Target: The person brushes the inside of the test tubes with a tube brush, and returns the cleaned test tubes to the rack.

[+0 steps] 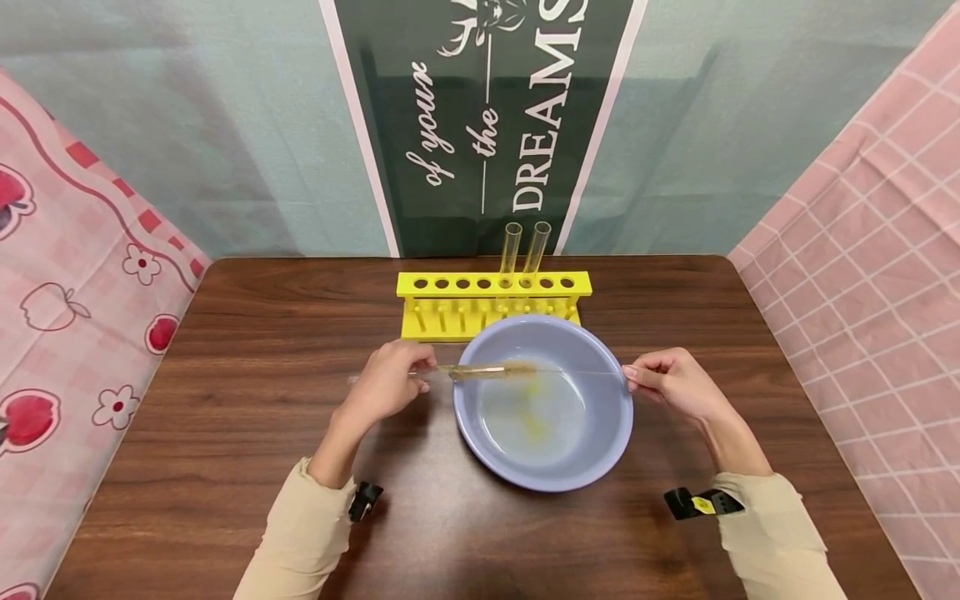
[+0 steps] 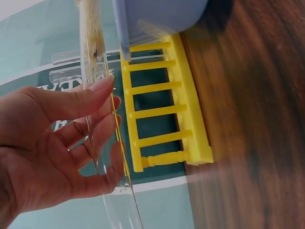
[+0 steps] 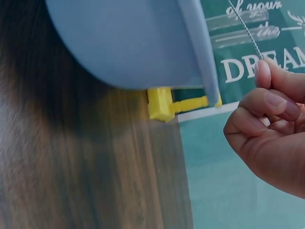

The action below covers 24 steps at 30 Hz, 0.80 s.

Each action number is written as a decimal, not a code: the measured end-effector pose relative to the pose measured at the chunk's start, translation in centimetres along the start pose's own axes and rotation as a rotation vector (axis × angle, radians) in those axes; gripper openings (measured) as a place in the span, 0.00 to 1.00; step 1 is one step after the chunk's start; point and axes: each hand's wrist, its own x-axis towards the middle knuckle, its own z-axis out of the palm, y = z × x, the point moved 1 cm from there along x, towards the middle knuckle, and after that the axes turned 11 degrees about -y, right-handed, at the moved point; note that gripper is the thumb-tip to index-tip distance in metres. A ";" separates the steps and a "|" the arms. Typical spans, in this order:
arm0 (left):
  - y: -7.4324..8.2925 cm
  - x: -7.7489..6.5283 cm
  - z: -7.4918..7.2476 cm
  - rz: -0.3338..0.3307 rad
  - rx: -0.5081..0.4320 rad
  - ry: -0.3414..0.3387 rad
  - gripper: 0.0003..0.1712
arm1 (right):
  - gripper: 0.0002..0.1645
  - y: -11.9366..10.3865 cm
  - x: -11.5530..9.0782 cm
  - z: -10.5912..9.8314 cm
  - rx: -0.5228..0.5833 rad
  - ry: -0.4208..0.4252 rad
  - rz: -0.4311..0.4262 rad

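My left hand (image 1: 390, 379) holds a clear glass test tube (image 2: 119, 205) lying nearly level, its mouth over the left side of a lavender basin (image 1: 611, 417). In the left wrist view the thumb and fingers are round the tube. A test tube brush (image 1: 519, 368) with tan bristles sits partly inside the tube, its tip end hidden by the left hand. Beyond the basin's right rim, my right hand (image 1: 678, 383) pinches the end of the brush's thin twisted wire handle (image 3: 248, 33) between thumb and fingertip. The basin has shallow liquid with yellowish patches.
Behind the basin stands a yellow test tube rack (image 1: 450, 293), partly covered by the basin's rim. Two clear test tubes (image 1: 537, 250) stand upright in it. Everything is on a dark wooden table (image 1: 262, 400), with patterned cloths hanging at the back and sides.
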 end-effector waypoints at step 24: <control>3.6 1.1 0.4 0.075 0.044 0.001 0.13 | 0.15 -2.4 1.1 3.2 -0.056 -0.021 0.040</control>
